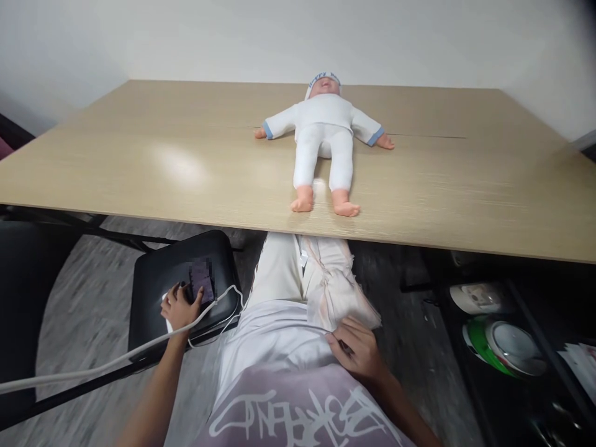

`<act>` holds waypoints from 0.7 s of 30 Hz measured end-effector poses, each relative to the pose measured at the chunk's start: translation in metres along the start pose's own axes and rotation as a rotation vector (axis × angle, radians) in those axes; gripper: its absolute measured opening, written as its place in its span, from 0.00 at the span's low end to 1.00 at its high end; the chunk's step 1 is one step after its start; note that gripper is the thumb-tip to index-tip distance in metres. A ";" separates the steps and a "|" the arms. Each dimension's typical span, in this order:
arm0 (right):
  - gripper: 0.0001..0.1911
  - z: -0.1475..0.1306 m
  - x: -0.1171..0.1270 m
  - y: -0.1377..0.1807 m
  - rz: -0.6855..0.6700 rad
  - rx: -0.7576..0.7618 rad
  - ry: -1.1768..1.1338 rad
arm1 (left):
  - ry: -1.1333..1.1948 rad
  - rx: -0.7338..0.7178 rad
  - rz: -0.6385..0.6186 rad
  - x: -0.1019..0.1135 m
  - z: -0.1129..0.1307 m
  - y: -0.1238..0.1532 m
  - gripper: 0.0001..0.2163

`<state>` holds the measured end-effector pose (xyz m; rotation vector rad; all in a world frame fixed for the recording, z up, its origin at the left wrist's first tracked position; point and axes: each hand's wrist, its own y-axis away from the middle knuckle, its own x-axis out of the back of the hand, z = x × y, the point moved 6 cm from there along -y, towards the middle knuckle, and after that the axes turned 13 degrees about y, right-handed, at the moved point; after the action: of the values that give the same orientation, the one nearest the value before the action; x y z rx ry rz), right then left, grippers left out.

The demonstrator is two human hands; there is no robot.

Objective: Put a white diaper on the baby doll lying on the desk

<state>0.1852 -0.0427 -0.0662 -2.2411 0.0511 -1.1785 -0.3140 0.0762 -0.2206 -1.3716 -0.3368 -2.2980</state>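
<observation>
A baby doll in a white suit and cap lies on its back on the wooden table, feet toward me. Below the table edge, my left hand rests on a phone lying on a black chair seat, fingers curled around the phone's near end. A white cable runs from there to the left. My right hand sits on my lap, fingers closed on a bunched white cloth that hangs over my thigh.
Another black chair stands at the left. At the lower right a dark shelf holds a green and white round appliance and a white object. The floor is grey.
</observation>
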 end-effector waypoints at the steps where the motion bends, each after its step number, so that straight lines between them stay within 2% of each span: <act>1: 0.19 0.001 0.000 0.000 0.003 -0.010 -0.003 | -0.003 0.003 0.000 0.000 -0.001 0.000 0.31; 13: 0.18 0.000 -0.006 0.005 -0.005 -0.037 -0.032 | 0.044 -0.045 -0.135 -0.001 -0.038 -0.015 0.26; 21: 0.18 0.001 -0.015 0.006 -0.025 -0.043 -0.031 | 0.021 -0.083 -0.094 -0.003 -0.044 -0.016 0.26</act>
<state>0.1785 -0.0423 -0.0804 -2.3032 0.0359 -1.1659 -0.3550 0.0725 -0.2439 -1.3977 -0.3087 -2.4269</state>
